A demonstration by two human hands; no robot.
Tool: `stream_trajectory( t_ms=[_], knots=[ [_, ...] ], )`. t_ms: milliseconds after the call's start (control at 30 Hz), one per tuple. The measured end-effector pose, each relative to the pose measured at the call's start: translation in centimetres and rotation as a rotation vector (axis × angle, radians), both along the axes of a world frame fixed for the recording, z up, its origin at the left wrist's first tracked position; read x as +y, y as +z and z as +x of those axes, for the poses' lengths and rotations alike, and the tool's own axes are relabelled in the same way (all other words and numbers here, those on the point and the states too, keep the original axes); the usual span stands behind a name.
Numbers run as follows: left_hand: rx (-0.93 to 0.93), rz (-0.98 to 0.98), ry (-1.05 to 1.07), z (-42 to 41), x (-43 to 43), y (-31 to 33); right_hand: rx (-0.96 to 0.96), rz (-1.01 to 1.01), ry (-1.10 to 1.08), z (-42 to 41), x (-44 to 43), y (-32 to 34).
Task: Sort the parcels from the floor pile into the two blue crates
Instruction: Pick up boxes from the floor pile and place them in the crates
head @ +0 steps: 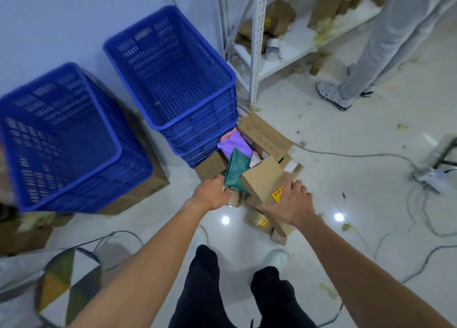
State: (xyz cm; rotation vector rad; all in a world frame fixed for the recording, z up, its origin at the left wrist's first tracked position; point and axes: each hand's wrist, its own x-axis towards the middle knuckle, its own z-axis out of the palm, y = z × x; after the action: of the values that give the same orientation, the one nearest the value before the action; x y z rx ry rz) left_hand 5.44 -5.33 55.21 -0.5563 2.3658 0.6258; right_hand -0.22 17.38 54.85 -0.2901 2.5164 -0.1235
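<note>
A pile of parcels lies on the floor in front of me: brown boxes, a purple mailer and a green mailer. My left hand pinches the lower corner of the green mailer. My right hand grips a flat brown box with a yellow sticker, tilted up above the pile. Two blue crates stand to the left: the near one on a cardboard box, the far one stacked on other blue crates. Both look empty inside.
A large cardboard box lies behind the pile. A white metal shelf with boxes and tape stands at the back right. Another person's legs stand beside it. Cables trail across the white tiled floor on the right.
</note>
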Motion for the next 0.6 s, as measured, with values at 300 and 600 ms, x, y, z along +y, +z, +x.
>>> stream_trajectory(
  t_ms=[300,600],
  knots=[
    [0.159,0.024,0.032,3.2,-7.3,7.3,-0.052,-0.088,-0.126,3.2,-9.5,5.0],
    [0.239,-0.004,0.075,4.3,-19.1,10.4,-0.009,-0.297,-0.240,1.1,-21.5,10.3]
  ],
)
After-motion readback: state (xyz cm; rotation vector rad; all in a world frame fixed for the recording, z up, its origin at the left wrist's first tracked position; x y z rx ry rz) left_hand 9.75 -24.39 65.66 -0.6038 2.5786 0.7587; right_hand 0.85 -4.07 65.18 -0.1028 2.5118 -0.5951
